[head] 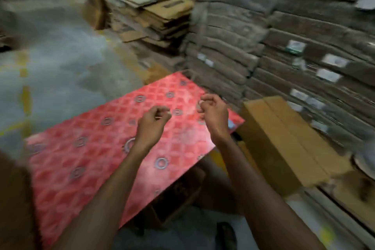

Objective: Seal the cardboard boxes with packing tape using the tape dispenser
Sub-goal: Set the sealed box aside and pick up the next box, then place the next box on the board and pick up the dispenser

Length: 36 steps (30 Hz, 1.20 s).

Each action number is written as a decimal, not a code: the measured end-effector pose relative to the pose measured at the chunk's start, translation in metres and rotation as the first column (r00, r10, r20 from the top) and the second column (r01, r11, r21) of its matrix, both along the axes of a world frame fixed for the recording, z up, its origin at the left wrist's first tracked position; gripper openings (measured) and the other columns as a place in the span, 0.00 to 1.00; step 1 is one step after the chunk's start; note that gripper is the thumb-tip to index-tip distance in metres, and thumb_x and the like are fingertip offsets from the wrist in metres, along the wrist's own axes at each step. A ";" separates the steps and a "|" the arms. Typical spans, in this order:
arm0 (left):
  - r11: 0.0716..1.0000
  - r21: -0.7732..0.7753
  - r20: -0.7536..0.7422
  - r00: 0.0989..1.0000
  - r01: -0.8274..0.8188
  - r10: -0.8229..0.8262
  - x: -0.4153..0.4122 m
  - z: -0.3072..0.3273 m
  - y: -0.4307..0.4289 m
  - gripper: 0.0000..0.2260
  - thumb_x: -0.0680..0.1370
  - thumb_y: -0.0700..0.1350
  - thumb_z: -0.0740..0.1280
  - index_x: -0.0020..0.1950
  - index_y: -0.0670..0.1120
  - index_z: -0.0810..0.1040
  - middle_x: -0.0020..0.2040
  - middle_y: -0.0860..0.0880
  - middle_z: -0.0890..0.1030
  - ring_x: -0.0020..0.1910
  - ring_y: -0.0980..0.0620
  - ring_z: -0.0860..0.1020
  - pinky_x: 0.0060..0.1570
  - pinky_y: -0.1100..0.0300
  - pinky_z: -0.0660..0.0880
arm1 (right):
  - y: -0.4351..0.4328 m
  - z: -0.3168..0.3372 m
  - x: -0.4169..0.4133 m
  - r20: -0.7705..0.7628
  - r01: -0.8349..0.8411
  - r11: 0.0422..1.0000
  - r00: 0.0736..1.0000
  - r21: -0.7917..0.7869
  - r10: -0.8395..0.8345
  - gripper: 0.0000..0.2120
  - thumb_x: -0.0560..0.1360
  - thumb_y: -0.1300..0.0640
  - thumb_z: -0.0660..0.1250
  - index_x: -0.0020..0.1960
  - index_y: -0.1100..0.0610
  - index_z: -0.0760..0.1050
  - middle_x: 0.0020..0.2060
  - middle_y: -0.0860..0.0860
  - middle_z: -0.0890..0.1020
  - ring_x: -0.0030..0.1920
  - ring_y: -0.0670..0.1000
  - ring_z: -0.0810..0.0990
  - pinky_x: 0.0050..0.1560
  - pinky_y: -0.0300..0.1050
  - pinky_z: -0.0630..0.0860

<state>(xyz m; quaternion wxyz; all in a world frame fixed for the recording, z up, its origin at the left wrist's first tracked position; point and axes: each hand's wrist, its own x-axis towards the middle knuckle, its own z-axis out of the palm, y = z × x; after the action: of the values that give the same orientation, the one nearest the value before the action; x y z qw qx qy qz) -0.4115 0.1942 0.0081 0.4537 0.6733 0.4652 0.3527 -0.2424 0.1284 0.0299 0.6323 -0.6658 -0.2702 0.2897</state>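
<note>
Both hands hover above the red patterned tabletop, which fills the lower left and centre of the frame.

1. Left hand: centre of the frame, fingers curled inward, thumb against the forefinger. Motion blur hides whether anything is pinched; this cannot be told.
2. Right hand: just right of centre, slightly higher, fingers likewise curled toward the palm. A pale spot shows at the fingertips, but a grasped item cannot be confirmed.
3. Cardboard box: right of centre, just beside the right corner of the tabletop. It is long, and its top flaps are folded down and meet along a lengthwise seam. Neither hand touches it.

Bundled stacks of flattened cardboard fill the upper right. A loose pile of flattened cartons sits at top centre. Grey floor occupies the upper left.
</note>
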 end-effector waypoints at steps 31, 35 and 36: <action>0.243 -0.969 -0.090 0.987 -0.055 -0.135 0.523 -0.251 -0.280 0.36 0.67 0.52 0.76 0.72 0.58 0.64 0.61 0.47 0.76 0.62 0.41 0.75 0.47 0.53 0.72 | -0.289 -0.277 0.580 0.124 0.206 0.505 0.974 -0.838 -0.192 0.34 0.66 0.44 0.72 0.66 0.60 0.72 0.60 0.59 0.80 0.60 0.63 0.78 0.61 0.61 0.76; 0.354 -0.927 -0.113 0.992 -0.123 0.049 0.527 -0.239 -0.270 0.35 0.75 0.48 0.74 0.74 0.62 0.56 0.65 0.46 0.75 0.59 0.43 0.77 0.52 0.44 0.76 | -0.275 -0.262 0.580 0.189 0.260 0.506 0.964 -0.822 -0.188 0.41 0.65 0.36 0.70 0.73 0.53 0.68 0.70 0.57 0.70 0.70 0.63 0.69 0.68 0.64 0.68; 0.400 -0.909 -0.092 0.992 -0.120 0.087 0.529 -0.232 -0.261 0.35 0.77 0.46 0.73 0.75 0.63 0.56 0.65 0.46 0.76 0.57 0.45 0.78 0.55 0.43 0.77 | -0.266 -0.251 0.580 0.182 0.272 0.545 0.960 -0.793 -0.215 0.39 0.68 0.38 0.72 0.74 0.52 0.68 0.70 0.57 0.68 0.69 0.62 0.68 0.68 0.61 0.68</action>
<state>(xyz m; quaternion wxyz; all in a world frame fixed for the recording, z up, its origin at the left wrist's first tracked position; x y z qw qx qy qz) 0.1175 -0.0672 -0.2243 0.7172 0.2929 0.6295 0.0599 0.3380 -0.1380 -0.2214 0.2833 -0.9199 -0.0327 0.2692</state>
